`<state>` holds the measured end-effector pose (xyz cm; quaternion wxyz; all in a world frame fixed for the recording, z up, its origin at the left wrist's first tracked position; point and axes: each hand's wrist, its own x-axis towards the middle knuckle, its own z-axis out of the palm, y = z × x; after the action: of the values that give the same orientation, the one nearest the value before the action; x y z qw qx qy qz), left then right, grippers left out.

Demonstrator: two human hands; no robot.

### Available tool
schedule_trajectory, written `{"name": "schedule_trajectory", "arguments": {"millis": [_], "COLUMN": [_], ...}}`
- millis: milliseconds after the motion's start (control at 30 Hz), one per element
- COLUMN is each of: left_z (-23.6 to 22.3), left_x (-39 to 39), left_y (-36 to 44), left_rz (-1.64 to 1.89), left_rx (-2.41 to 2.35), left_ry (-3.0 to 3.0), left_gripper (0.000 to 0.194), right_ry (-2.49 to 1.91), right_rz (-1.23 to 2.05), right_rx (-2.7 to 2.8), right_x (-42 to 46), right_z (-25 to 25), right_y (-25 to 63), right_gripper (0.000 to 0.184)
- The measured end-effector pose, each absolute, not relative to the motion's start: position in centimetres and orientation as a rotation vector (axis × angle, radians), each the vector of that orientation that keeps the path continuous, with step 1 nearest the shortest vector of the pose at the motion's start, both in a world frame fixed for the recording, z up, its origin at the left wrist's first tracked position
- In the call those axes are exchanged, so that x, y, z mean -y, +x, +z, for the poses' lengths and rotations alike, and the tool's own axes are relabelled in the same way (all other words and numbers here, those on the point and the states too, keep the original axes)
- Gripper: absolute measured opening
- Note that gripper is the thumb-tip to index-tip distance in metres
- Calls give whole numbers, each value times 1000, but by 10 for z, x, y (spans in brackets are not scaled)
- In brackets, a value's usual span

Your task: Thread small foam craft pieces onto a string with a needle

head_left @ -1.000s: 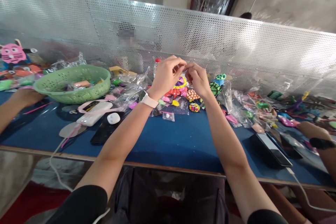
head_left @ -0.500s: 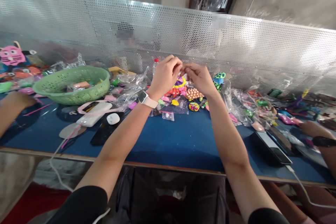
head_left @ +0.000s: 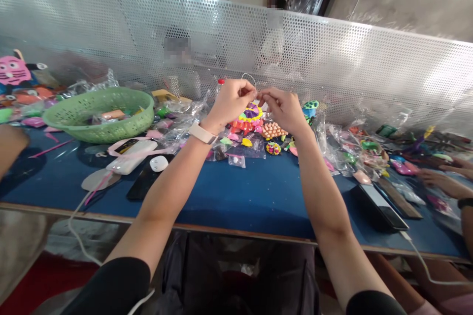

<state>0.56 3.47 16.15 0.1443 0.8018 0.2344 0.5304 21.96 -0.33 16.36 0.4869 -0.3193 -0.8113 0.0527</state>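
My left hand [head_left: 233, 101] is raised over the back of the table, thumb and fingers pinched together. A thin pale string [head_left: 249, 76] curves in a loop above its fingers. Close against it, my right hand [head_left: 284, 108] is also pinched, fingertips almost meeting the left ones; what lies between them is too small to make out. Behind and below the hands is a colourful clay figure [head_left: 247, 119] with a yellow frilled edge and purple middle. A brown, bumpy clay turtle [head_left: 273, 131] sits under my right hand, and a small round multicoloured piece [head_left: 273, 148] lies in front.
A green plastic basket [head_left: 99, 133] stands at left, near a white power bank [head_left: 133, 157] and a black phone [head_left: 142, 184]. Plastic bags [head_left: 336, 147] and clay pieces line the back by a perforated metal screen [head_left: 369, 69]. Co-workers' hands [head_left: 443, 182] work at right.
The string loop now shows above my left hand. My left wrist has turned, hiding the watch face. Both hands stay pinched together, and the co-worker's hand at left has moved outward.
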Motion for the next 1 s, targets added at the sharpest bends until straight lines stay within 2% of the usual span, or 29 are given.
{"name": "schedule_trajectory", "arguments": {"millis": [167, 267, 367, 567, 633, 733, 900, 1000], "left_z": [161, 159, 160, 169, 170, 165, 156, 157], "left_x": [-45, -47, -44, -37, -36, -31, -19, -15], "left_y": [-1, -3, -2, -3, -2, 5, 16, 15], "left_rz": [1254, 1232, 1291, 1356, 1434, 1618, 1820, 1804], "left_rx": [-617, -651, -704, -662, -669, -668, -682, -714], "left_ry": [2155, 2111, 2134, 2234, 2260, 2298, 2550, 2678], "left_gripper": [37, 37, 38, 63, 65, 55, 22, 22], "right_ry": [-769, -796, -794, -751, -722, -726, -722, -670], "right_rz": [40, 22, 65, 262, 371, 511, 584, 538], "right_rx": [2047, 2049, 2008, 1845, 1787, 1718, 1712, 1734], "right_x": [3, 0, 0, 1, 0, -2, -3, -1], "right_z": [162, 158, 155, 159, 161, 161, 160, 161], "right_y": [223, 220, 216, 216, 218, 220, 219, 219], "right_gripper": [22, 22, 25, 42, 47, 51, 56, 60]}}
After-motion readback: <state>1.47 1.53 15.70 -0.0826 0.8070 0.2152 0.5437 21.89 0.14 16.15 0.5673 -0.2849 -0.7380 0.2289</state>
